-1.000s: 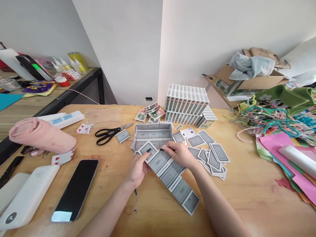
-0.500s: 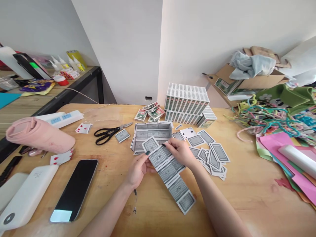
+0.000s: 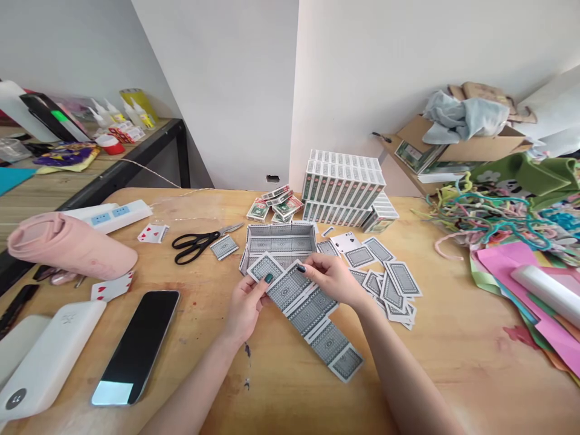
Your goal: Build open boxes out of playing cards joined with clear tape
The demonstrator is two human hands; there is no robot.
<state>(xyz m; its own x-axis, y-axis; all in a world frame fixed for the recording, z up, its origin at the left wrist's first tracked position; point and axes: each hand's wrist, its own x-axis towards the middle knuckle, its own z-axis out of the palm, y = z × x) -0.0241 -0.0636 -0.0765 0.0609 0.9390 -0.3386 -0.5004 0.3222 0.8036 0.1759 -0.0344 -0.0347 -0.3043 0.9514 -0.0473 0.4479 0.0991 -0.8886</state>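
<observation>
Left hand (image 3: 244, 305): fingers nearly shut, pinching the end card (image 3: 264, 266). Right hand (image 3: 335, 279): fingers nearly shut on the card strip (image 3: 304, 315), which slants nearer the person. Beyond fingers: open card box (image 3: 281, 231), on counter (image 3: 203, 362). Handling: light pinch, edges aligned, strip supported flat.

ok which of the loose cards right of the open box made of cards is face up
The white-faced card at the back of the spread: its black pips show, while the others show patterned backs.
</observation>
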